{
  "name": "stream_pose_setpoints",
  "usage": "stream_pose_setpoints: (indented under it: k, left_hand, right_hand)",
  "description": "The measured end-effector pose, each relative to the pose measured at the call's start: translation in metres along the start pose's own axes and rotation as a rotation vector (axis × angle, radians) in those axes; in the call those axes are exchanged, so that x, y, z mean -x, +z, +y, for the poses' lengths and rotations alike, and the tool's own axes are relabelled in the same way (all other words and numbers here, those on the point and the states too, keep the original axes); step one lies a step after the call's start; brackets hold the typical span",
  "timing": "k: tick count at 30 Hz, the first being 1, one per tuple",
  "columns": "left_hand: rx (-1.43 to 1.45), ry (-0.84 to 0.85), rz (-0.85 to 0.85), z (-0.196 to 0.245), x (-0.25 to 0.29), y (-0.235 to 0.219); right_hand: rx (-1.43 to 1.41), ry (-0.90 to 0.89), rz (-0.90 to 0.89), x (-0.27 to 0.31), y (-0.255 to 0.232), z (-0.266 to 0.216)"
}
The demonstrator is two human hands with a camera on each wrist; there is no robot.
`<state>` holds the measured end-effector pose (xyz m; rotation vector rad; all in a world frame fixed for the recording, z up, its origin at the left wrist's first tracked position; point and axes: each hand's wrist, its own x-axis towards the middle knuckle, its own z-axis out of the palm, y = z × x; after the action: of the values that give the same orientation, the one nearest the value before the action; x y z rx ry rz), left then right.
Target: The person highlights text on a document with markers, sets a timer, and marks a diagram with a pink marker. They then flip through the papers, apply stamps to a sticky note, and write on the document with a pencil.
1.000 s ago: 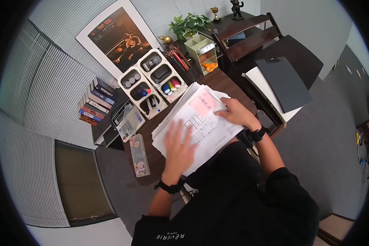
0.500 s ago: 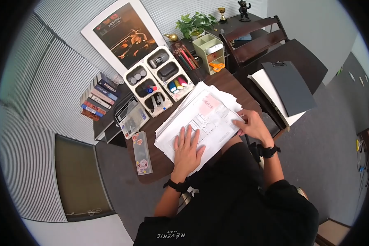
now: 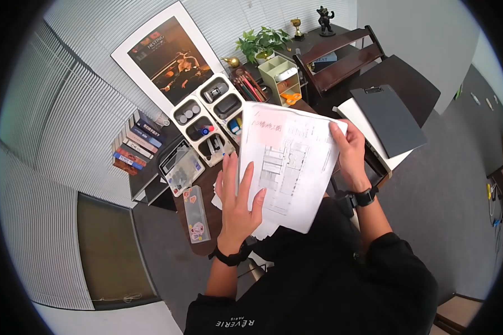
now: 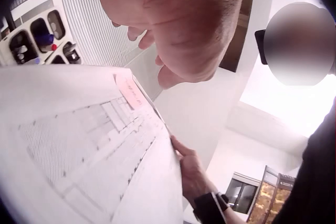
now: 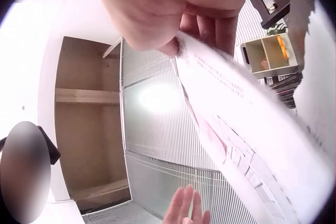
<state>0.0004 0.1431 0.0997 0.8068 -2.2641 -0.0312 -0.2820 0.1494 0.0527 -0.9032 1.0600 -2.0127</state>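
Observation:
A printed floor plan [image 3: 285, 173] with a pink sticky note [image 3: 269, 126] is raised and tilted above the desk. My right hand [image 3: 352, 156] pinches it at its upper right edge, thumb on the front and fingers behind. My left hand [image 3: 239, 209] stands at its left edge with fingers straight and spread; in the left wrist view a gap shows between that hand [image 4: 178, 24] and the paper [image 4: 94, 140]. Other white sheets [image 3: 264, 230] lie beneath on the desk, mostly hidden. The right wrist view shows the right hand [image 5: 178, 8] holding the paper's corner.
Behind the paper stand a white compartment organizer [image 3: 194, 129], a pencil holder [image 3: 247, 84] and a green caddy [image 3: 274, 68] with orange scissors [image 3: 290, 99]. A clear pencil case [image 3: 195, 215] lies at the left desk edge. A dark clipboard [image 3: 389, 123] rests on the chair at right.
The floor plan has come up off the pile, lifted by my right hand. My left hand, which lay flat on the plan half a second ago, is now at its left edge.

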Motion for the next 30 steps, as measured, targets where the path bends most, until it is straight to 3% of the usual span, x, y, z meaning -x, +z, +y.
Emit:
stream_pose_setpoints:
  k: [3, 5, 7, 9, 11, 13, 14, 15, 17, 18, 21, 23, 27, 29, 30]
  left_hand:
    - [0.001, 0.061, 0.059, 0.01, -0.015, -0.015]
    - [-0.016, 0.027, 0.115, 0.014, -0.016, -0.021]
    - [0.016, 0.001, 0.152, 0.011, -0.01, -0.018]
    - [0.08, -0.176, 0.18, 0.009, 0.004, -0.019]
    - [-0.042, -0.131, 0.237, 0.008, 0.01, -0.018]
    - [0.318, -0.358, 0.08, -0.006, 0.028, -0.007]
    - [0.465, -0.342, 0.099, -0.014, 0.038, 0.007]
    - [0.461, -0.351, 0.1, -0.016, 0.047, 0.019]
    - [0.808, -0.65, 0.063, -0.017, 0.064, 0.039]
    - [0.805, -0.656, 0.061, -0.017, 0.072, 0.049]
    - [0.752, -0.68, 0.142, -0.017, 0.082, 0.065]
    - [0.533, -0.7, 0.141, -0.018, 0.083, 0.065]
    - [0.307, -0.676, 0.065, -0.027, 0.083, 0.05]
    - [0.23, -0.65, -0.088, -0.032, 0.086, 0.046]
    - [0.229, -0.663, -0.094, -0.034, 0.086, 0.045]
  right_hand:
    - [0.056, -0.057, -0.164, -0.027, 0.008, -0.017]
    - [0.098, -0.041, -0.343, -0.043, 0.014, -0.024]
    - [0.144, -0.017, -0.369, -0.05, 0.025, -0.039]
    - [0.385, 0.005, -0.557, -0.056, 0.033, -0.051]
    - [0.454, -0.064, -0.659, -0.067, 0.038, -0.044]
    - [0.713, -0.256, -0.956, -0.072, 0.052, -0.039]
    - [0.724, -0.273, -1.019, -0.07, 0.063, -0.039]
    - [0.752, -0.411, -1.092, -0.071, 0.074, -0.03]
    - [0.737, -0.412, -1.314, -0.076, 0.101, -0.018]
    - [0.731, -0.408, -1.316, -0.074, 0.116, -0.011]
    - [1.036, -0.629, -1.285, -0.061, 0.155, 0.018]
    - [1.044, -0.619, -1.259, -0.05, 0.171, 0.041]
    - [1.046, -0.79, -0.913, -0.025, 0.14, 0.065]
    - [1.004, -0.558, -0.793, -0.014, 0.104, 0.058]
    - [1.074, -0.526, -0.758, -0.009, 0.084, 0.056]
